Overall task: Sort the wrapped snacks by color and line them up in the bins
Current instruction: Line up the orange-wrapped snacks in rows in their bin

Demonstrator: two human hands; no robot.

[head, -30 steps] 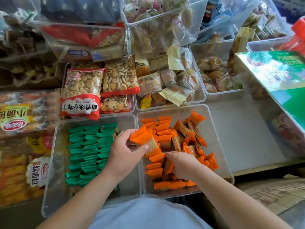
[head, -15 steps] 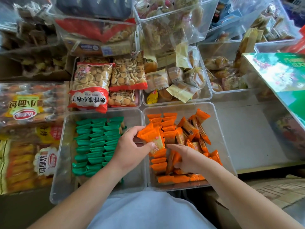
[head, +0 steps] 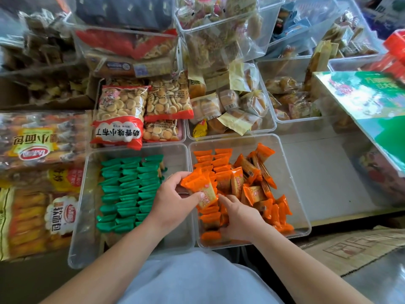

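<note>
Lining orange snacks [head: 247, 170] into right bin [head: 291, 183]: grips a bunch [head: 200, 186] in left hand [head: 173, 200] at bin's 9 o'clock, rests right hand [head: 238, 218] among them at 6 o'clock, grasp unclear; needs bunch slotted into row next.

We count two clear bins: the green bin [head: 87, 216] left of our grip, the orange bin [head: 293, 194] under it. Green snacks [head: 129, 189] form three columns. Orange snacks [head: 252, 172] form two columns beyond the grip, and the heap to its right is too jumbled to count. Our left hand [head: 171, 200] pinches at least two held packets [head: 201, 187].
</note>
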